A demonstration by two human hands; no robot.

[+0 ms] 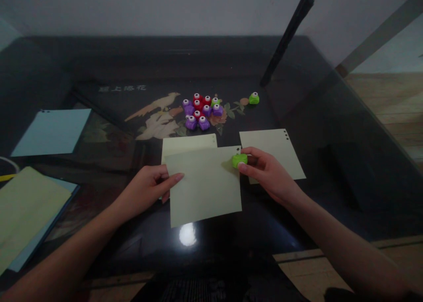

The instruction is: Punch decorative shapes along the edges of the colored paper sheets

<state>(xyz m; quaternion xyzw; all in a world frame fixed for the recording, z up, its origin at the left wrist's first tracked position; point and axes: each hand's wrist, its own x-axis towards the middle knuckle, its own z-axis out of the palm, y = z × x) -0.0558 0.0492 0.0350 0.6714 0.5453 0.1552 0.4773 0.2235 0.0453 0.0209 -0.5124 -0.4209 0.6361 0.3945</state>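
My left hand (150, 188) pinches the left edge of a pale yellow sheet of paper (205, 185), held just above the dark glossy table (330, 130). My right hand (266, 172) grips a small green punch (239, 160) clamped on the sheet's upper right corner. Two more pale yellow sheets lie under and beside it, one behind (188, 142) and one to the right (280, 148) with small holes near its corner.
A cluster of purple, red and green punches (202, 110) sits further back, with a lone green punch (254, 98) to its right. A light blue sheet (53, 131) and a stack of paper (26, 209) lie at the left. A dark bar (289, 33) leans at the back.
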